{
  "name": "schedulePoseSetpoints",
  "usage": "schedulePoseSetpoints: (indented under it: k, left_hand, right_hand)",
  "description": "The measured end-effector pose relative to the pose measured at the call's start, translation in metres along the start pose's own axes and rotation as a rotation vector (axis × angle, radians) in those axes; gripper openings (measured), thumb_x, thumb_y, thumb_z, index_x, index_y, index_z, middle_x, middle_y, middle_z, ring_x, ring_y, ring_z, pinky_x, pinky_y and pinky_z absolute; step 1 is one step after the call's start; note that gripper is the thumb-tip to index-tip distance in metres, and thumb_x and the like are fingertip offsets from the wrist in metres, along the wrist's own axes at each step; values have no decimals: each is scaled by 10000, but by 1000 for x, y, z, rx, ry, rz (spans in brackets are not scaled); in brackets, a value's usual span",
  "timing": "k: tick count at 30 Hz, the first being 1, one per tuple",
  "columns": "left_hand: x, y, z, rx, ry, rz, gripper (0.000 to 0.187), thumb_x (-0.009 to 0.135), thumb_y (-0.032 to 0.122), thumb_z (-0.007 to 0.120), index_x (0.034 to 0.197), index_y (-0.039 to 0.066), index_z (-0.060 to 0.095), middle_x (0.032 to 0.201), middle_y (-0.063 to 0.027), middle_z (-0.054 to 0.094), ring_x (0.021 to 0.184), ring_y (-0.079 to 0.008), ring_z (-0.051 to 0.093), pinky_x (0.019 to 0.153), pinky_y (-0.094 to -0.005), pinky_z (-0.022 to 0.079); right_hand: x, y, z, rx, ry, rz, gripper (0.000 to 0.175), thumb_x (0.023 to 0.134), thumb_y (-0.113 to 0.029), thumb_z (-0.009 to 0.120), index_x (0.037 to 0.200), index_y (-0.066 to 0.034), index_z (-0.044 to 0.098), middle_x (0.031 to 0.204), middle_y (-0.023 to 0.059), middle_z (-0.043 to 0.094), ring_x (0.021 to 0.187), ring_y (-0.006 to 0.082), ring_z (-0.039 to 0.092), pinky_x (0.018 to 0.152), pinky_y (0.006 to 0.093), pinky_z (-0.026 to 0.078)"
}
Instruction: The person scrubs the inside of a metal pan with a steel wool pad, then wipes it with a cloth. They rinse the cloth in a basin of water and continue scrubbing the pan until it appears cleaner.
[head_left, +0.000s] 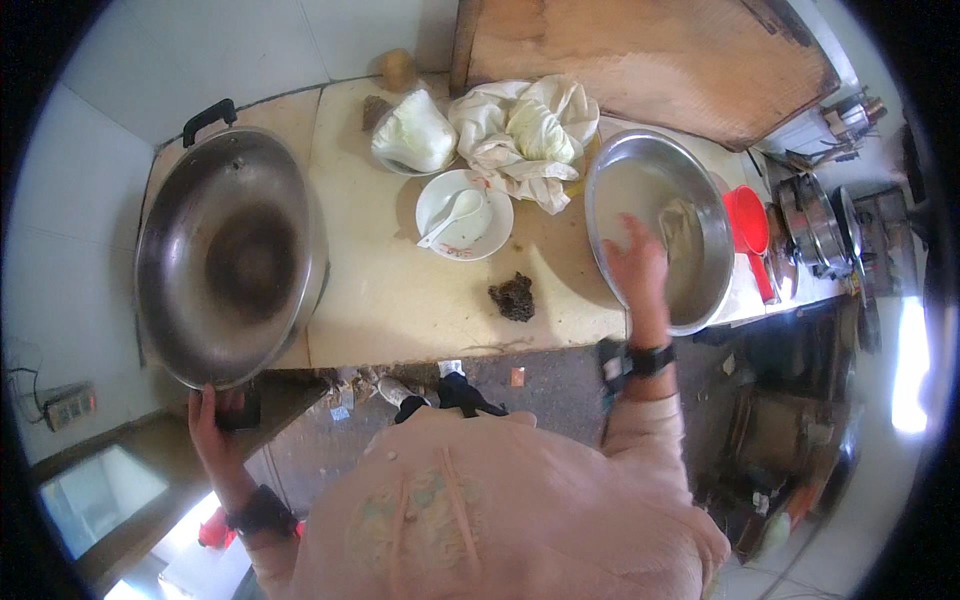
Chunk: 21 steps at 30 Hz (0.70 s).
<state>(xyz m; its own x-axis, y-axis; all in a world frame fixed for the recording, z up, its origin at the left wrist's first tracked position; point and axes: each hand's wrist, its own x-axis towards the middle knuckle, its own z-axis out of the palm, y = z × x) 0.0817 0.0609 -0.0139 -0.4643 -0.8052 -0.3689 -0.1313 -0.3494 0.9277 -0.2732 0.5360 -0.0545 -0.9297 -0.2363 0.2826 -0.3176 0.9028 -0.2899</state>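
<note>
My left hand (217, 420) is at the near handle of a large metal wok (300, 300), its fingers at the rim; the grip is partly hidden. My right hand (637, 259) reaches over the near left side of a metal basin (716, 300), fingers apart and holding nothing. Cloudy water and a wet cloth (679, 229) are in the basin. Between wok and basin stands a white bowl (480, 244) with a white spoon (461, 214) in it. A dark scouring pad (514, 297) lies closer to the counter's front edge.
Behind the white bowl, a piece of cabbage (416, 135) sits in another bowl, beside a cream cloth (480, 112) with more cabbage (540, 131). A wooden board (637, 60) leans at the back. A red dipper (746, 221) and metal pots (810, 225) stand right of the basin.
</note>
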Motion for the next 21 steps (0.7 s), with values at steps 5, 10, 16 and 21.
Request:
schedulePoseSetpoints:
  k: [5, 10, 16, 21]
  left_hand:
    - [0, -3, -5, -54, -1, 21, 334, 888, 163, 595, 1193, 55, 513, 970, -33, 594, 775, -142, 566, 704, -307, 490]
    - [5, -6, -7, 15, -14, 28, 328, 887, 176, 602, 1172, 42, 510, 932, -46, 595, 767, -142, 564, 688, -306, 479]
    - [6, -7, -6, -2, -3, 27, 294, 890, 189, 605, 1127, 41, 515, 943, -56, 602, 790, -145, 585, 684, -309, 491]
    - [9, -9, -14, 7, 4, 13, 303, 888, 187, 613, 1139, 49, 513, 968, -58, 608, 813, -155, 605, 681, -306, 496]
  right_hand:
    - [35, 144, 11, -265, -315, 32, 656, 641, -218, 764, 1225, -45, 520, 1155, 203, 588, 1106, 346, 535, 968, 422, 393]
    - [28, 202, 43, -105, -587, 19, 390, 700, -89, 677, 1077, -5, 622, 1033, 184, 652, 1004, 336, 605, 860, 399, 465]
    - [57, 194, 9, 615, -532, 495, 296, 655, -73, 641, 945, -12, 640, 804, 56, 632, 763, 181, 582, 671, 275, 459]
    - [70, 189, 0, -72, -784, 387, 704, 558, -171, 782, 1196, -23, 525, 1116, 204, 580, 1014, 305, 571, 858, 361, 453]
